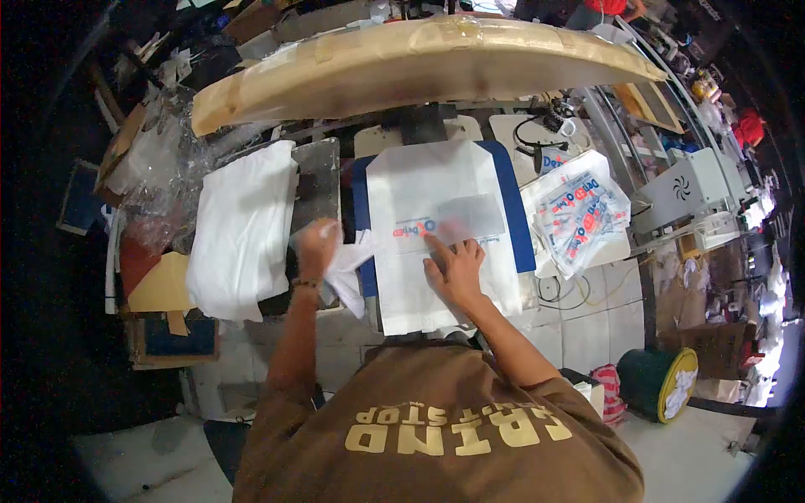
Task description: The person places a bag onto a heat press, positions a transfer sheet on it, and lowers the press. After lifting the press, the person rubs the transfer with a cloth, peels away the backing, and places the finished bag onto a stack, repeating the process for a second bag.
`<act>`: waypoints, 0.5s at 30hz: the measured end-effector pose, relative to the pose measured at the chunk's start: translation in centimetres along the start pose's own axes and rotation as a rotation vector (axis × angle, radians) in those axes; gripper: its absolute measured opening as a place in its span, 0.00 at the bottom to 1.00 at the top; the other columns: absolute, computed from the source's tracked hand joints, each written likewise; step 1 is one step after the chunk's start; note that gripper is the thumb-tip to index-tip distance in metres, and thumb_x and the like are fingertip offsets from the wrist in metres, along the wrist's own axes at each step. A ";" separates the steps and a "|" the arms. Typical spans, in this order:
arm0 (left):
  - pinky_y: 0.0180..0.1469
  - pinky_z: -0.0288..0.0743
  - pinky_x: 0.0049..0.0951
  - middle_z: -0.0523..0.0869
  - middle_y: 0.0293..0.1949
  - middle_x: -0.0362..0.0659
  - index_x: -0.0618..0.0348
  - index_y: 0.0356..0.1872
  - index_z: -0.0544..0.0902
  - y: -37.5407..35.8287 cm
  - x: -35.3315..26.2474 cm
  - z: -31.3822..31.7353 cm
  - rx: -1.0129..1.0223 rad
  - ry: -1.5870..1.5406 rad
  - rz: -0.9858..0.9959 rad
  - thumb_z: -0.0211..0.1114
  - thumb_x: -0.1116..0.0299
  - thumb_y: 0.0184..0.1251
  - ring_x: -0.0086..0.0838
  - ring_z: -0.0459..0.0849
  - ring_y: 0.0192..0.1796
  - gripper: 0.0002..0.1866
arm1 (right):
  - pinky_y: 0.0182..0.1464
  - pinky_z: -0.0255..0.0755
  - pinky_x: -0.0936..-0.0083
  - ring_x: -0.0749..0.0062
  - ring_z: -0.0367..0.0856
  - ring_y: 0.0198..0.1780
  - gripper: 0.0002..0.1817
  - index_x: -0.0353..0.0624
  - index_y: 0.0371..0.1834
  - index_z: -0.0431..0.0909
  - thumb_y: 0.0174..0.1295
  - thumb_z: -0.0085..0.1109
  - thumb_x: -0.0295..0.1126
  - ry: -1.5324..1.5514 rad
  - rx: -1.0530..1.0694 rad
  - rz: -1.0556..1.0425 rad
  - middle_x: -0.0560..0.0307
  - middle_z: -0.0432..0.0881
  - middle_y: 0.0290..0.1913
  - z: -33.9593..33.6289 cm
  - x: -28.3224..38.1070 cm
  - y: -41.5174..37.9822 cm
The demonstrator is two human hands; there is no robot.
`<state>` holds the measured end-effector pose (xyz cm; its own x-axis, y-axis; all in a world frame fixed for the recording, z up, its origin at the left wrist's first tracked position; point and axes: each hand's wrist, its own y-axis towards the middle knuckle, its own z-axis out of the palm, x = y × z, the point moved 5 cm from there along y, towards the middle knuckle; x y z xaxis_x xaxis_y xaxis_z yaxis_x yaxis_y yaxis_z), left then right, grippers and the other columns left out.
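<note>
A flat white fabric bag (419, 289) lies over the blue pad (513, 201) of a press in front of me. A translucent printed transfer sheet (474, 216) with red and blue lettering rests on it. My right hand (459, 272) lies with spread fingers on the bag, its fingertips touching the sheet's lower edge. At the pad's left side, my left hand (317, 249) is blurred by motion, its fingers closed on a crumpled white cloth (348, 272) that hangs beside it.
A stack of white fabric (241, 226) lies on a dark board at left. Cut transfer sheets (579, 214) are piled at right. A long tape-wrapped tan panel (419, 63) spans overhead beyond the pad. A grey machine (683, 193) stands far right, above a green bin (650, 386).
</note>
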<state>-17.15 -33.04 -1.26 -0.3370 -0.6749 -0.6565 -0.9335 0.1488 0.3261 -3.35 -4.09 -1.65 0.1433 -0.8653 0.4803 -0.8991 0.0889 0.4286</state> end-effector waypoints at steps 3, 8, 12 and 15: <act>0.50 0.81 0.48 0.91 0.41 0.55 0.59 0.47 0.90 -0.4 6.8 -2.9 -0.102 0.154 -0.052 0.68 0.63 0.70 0.53 0.89 0.46 0.12 | 0.70 0.55 0.44 0.42 0.70 0.65 0.31 0.54 0.74 0.77 0.66 0.66 0.43 0.045 0.090 -0.003 0.41 0.76 0.65 -0.1 0.2 -0.3; 0.59 0.78 0.47 0.86 0.53 0.61 0.62 0.57 0.86 -2.9 7.6 -3.1 -0.079 0.388 -0.162 0.73 0.64 0.66 0.55 0.84 0.56 0.21 | 0.70 0.62 0.48 0.36 0.70 0.70 0.36 0.48 0.79 0.72 0.66 0.70 0.40 0.220 0.079 -0.164 0.37 0.71 0.75 -0.2 2.8 0.0; 0.66 0.74 0.48 0.82 0.61 0.61 0.63 0.61 0.85 -4.1 6.6 -2.1 -0.126 0.388 -0.086 0.75 0.63 0.64 0.57 0.80 0.63 0.25 | 0.67 0.64 0.50 0.39 0.72 0.67 0.38 0.43 0.79 0.69 0.66 0.70 0.42 0.264 0.187 -0.214 0.39 0.73 0.71 1.7 4.5 -0.9; 0.69 0.73 0.48 0.81 0.62 0.61 0.62 0.60 0.86 -4.5 5.7 -1.1 -0.086 0.215 -0.073 0.76 0.64 0.63 0.57 0.79 0.65 0.25 | 0.63 0.64 0.48 0.41 0.75 0.65 0.38 0.41 0.78 0.70 0.69 0.65 0.49 0.139 0.266 -0.317 0.41 0.80 0.66 3.2 5.8 -2.4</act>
<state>-14.68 -38.33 -5.71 -0.2268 -0.8211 -0.5238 -0.9374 0.0381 0.3461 -1.65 -10.89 -2.31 0.4677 -0.7532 0.4626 -0.8742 -0.3167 0.3682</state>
